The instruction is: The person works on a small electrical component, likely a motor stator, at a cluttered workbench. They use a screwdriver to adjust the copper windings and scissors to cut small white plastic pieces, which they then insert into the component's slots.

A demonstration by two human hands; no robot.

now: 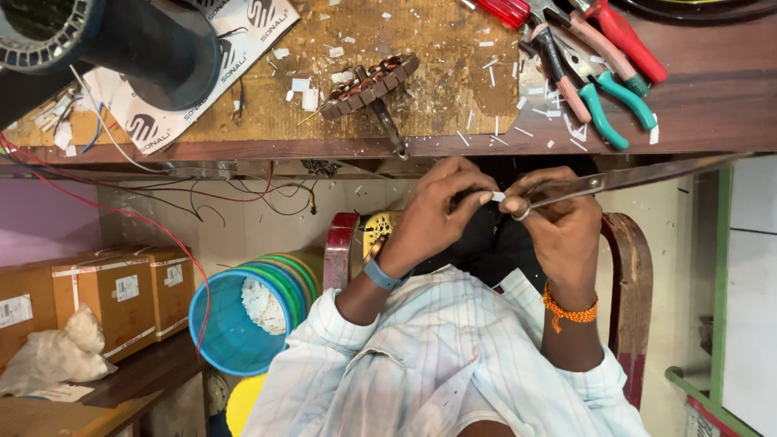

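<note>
Closest to the lens, striped shirt sleeves [421, 364], forearms reaching out from them toward the workbench [712, 105]. Left hand [433, 214], blue band at the wrist, fingertips pinched on a small white strip [496, 196] just below the bench edge. Right hand [558, 226], orange thread at the wrist, closed around long scissors [615, 180] and meeting the strip's other end. Blades pointing off to the right, away from the strip, seemingly parked so both sets of fingertips can work it. Within easy reach on the bench: wound motor core [368, 81], pliers [603, 97], scattered white offcuts [307, 93].
</note>
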